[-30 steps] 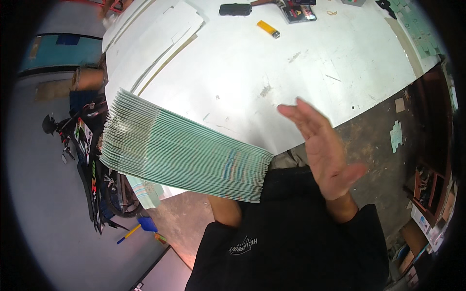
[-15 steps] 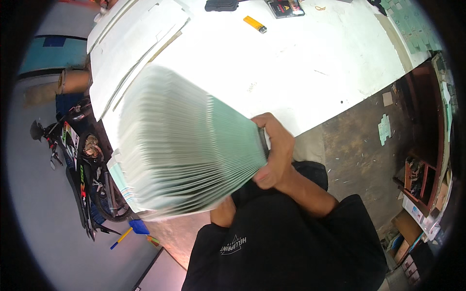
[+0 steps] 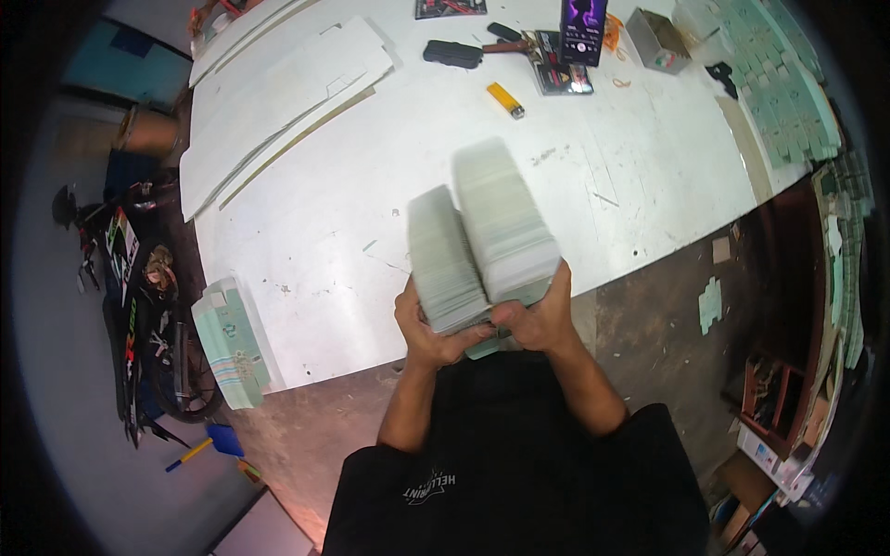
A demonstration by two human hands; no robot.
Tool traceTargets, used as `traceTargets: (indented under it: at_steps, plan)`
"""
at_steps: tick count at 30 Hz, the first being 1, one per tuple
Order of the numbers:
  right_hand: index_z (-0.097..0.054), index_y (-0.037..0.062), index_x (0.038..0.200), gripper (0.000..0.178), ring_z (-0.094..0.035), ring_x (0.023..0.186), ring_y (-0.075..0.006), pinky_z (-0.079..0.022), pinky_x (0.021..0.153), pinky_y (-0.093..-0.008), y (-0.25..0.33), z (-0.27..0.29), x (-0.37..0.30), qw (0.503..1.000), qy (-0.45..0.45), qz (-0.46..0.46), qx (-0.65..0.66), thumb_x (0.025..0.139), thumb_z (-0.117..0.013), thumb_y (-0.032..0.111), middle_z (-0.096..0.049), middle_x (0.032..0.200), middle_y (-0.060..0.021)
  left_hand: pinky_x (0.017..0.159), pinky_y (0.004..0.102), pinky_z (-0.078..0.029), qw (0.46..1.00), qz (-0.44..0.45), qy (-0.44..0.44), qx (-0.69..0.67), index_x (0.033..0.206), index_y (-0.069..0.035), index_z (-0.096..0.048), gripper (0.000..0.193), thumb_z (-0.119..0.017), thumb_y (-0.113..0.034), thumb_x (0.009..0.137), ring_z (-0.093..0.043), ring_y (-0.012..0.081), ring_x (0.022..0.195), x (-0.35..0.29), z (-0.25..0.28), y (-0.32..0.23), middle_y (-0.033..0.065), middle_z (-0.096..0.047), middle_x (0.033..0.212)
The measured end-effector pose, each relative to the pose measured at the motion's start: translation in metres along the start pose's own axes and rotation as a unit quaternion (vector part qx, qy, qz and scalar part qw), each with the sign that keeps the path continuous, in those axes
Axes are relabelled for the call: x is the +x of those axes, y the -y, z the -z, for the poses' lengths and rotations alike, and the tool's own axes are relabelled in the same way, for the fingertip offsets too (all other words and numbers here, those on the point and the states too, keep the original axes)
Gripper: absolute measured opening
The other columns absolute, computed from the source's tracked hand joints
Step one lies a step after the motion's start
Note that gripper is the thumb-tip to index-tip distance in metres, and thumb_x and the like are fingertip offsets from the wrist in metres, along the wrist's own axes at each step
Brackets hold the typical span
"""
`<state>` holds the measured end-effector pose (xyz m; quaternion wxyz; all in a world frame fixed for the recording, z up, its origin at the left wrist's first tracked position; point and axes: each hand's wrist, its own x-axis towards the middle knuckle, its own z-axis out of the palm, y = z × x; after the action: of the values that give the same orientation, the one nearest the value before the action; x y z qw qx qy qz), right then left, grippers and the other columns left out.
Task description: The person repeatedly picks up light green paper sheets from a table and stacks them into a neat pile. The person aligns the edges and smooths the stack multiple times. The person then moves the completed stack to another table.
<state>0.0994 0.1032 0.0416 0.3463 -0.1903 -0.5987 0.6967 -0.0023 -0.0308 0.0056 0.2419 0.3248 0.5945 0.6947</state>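
A thick stack of pale green-and-white flat carton blanks is split into two blocks above the table's near edge. My left hand [image 3: 428, 326] is closed round the base of the left, shorter block [image 3: 443, 264]. Closed on the lower end of the right, taller block [image 3: 505, 208] is my right hand [image 3: 542, 320]. The blocks lean apart at the top and meet low down, where my thumbs nearly touch. Motion blurs the blocks' upper ends. My fingers behind and under the blanks are partly hidden.
More green carton blanks [image 3: 232, 343] lie at the white table's [image 3: 324, 315] left corner, others [image 3: 783, 93] at far right. Large white sheets [image 3: 297, 93] lie far left. A yellow lighter [image 3: 505, 99], black case [image 3: 452, 54], phone [image 3: 582, 32] and small box [image 3: 658, 42] sit farther back. A motorbike [image 3: 139, 306] stands left.
The wide fan of blanks, spread leftward from my right hand, has closed up into two upright blocks. My left hand has come into sight, holding one block. The view has shifted, showing more tabletop.
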Motion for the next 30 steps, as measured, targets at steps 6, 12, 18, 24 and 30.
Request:
traceTargets:
  at_steps: [6, 12, 18, 24, 30]
  plan:
    - [-0.058, -0.0103, 0.118, 0.102, -0.071, 0.087, -0.0233, -0.057, 0.069, -0.0346, -0.034, 0.006, -0.004, 0.944, -0.089, 0.233, -0.214, 0.071, -0.084, 0.077, -0.07, 0.097, -0.0175, 0.112, 0.0432, -0.044, 0.997, 0.02, 0.016, -0.07, 0.152, 0.008, -0.036, 0.122, -0.09, -0.064, 0.07, -0.057, 0.0297, 0.131, 0.007, -0.012, -0.038, 0.0228, -0.057, 0.142]
    - [-0.052, -0.0008, 0.13, 0.103, -0.059, 0.105, -0.0269, -0.053, 0.089, -0.041, -0.047, 0.014, -0.03, 0.937, -0.025, 0.259, -0.233, 0.064, -0.093, 0.067, -0.053, 0.115, -0.0132, 0.078, 0.0334, -0.053, 0.988, -0.117, -0.099, -0.005, 0.102, 0.007, -0.063, 0.119, -0.027, -0.104, 0.076, -0.066, 0.0203, 0.085, 0.032, -0.025, -0.05, 0.0123, -0.069, 0.095]
    - [-0.06, -0.0061, 0.123, 0.076, -0.069, 0.094, -0.0321, -0.058, 0.078, -0.0429, -0.053, 0.004, -0.019, 0.936, -0.094, 0.246, -0.232, 0.076, -0.091, 0.045, -0.067, 0.106, -0.0163, 0.086, 0.0365, -0.054, 0.998, -0.041, -0.042, 0.017, 0.115, 0.01, -0.062, 0.125, -0.026, -0.103, 0.077, -0.068, 0.0239, 0.096, 0.045, -0.015, -0.045, 0.018, -0.07, 0.108]
    - [-0.041, -0.0008, 0.156, 0.102, -0.055, 0.136, -0.0301, -0.049, 0.112, -0.0476, -0.069, 0.024, -0.035, 0.931, 0.078, 0.061, 0.35, 0.094, -0.058, 0.078, -0.051, 0.154, -0.0145, 0.11, 0.0504, -0.047, 0.977, -0.105, 0.004, 0.188, 0.15, 0.012, -0.041, 0.14, -0.052, -0.102, 0.07, -0.062, 0.0431, 0.127, 0.017, -0.015, -0.031, 0.0302, -0.059, 0.14]
    - [-0.039, 0.0004, 0.159, 0.113, -0.055, 0.137, -0.0323, -0.047, 0.114, -0.0486, -0.113, 0.041, -0.08, 0.993, -0.052, 0.074, 0.073, 0.086, -0.06, 0.084, -0.053, 0.153, -0.0158, 0.072, 0.0426, -0.056, 0.965, -0.141, -0.074, 0.207, 0.103, 0.005, -0.065, 0.103, -0.073, -0.091, 0.065, -0.069, 0.035, 0.079, 0.007, -0.007, -0.012, 0.0159, -0.067, 0.09]
